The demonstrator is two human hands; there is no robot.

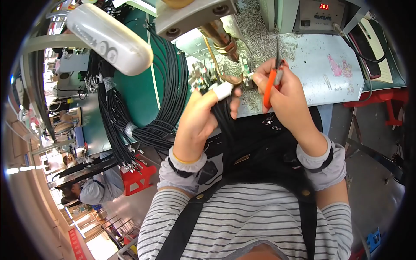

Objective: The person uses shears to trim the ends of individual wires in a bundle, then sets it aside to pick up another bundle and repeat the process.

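The left hand [197, 119] grasps black cables [224, 116] at the tabletop's [314, 80] near edge; the right hand [289, 92] clasps an orange-handled tool [270, 89], tip toward the far edge; a press [222, 40] hangs above, between them; loose metal pins [259, 21] litter the tabletop's far side; a control box [321, 18] stands toward its far right corner.

Worktop before me: a pale blue-grey metal plate [314, 80], directly in front of my body.
Pins: small silvery metal pins [255, 19] strewn over it, thick at the back, sparser toward the front.
Pink figures: two [340, 67] on its right part (drawn or stuck on, I can't tell).
Control box: grey, red digits lit [320, 15], standing at the back right.
Green tabletop to my left: a bare stretch [136, 93] shows between black cables [171, 104], bundled in a loop.
Floor: grey [368, 184], a red stool [138, 180] on it.
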